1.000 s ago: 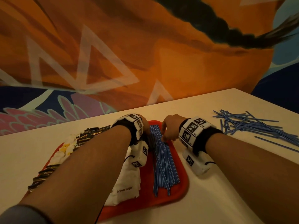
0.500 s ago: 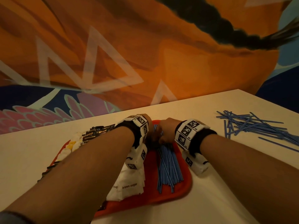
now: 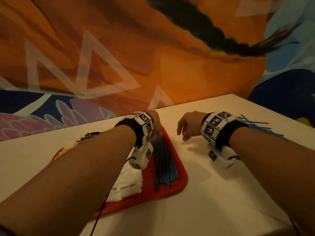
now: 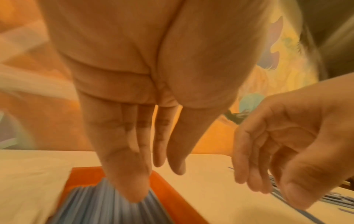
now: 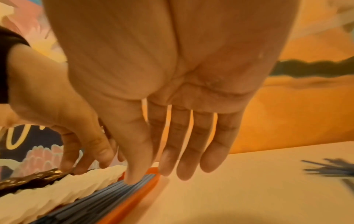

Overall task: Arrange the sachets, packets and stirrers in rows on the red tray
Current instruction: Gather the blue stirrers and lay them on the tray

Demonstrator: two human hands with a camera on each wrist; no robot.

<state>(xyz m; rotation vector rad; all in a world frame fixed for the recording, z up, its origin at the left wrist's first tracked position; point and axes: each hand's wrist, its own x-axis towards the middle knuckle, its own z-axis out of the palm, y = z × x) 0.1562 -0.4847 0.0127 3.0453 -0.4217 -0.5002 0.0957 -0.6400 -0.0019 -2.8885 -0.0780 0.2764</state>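
Observation:
The red tray point(image 3: 175, 186) lies under my left forearm. On it are a bundle of blue stirrers point(image 3: 164, 166), white brown-sugar sachets point(image 3: 127, 184) and a row of dark packets point(image 3: 88, 135), mostly hidden by my arm. My left hand point(image 3: 156, 123) is at the tray's far end. In the left wrist view its straight fingers point(image 4: 130, 181) touch the far ends of the stirrers point(image 4: 95, 204). My right hand point(image 3: 186, 132) hangs just right of the tray, over bare table. Its fingers point(image 5: 185, 151) are straight and hold nothing.
A loose heap of blue stirrers point(image 3: 257, 126) lies on the white table point(image 3: 213, 193) at the far right, behind my right wrist. Yellow sachets point(image 3: 66, 149) show at the tray's left. A painted wall point(image 3: 153, 57) rises along the table's far edge.
My right hand has let go of the stirrer bundle and moved right, off the tray. My left hand stays at the bundle's far end.

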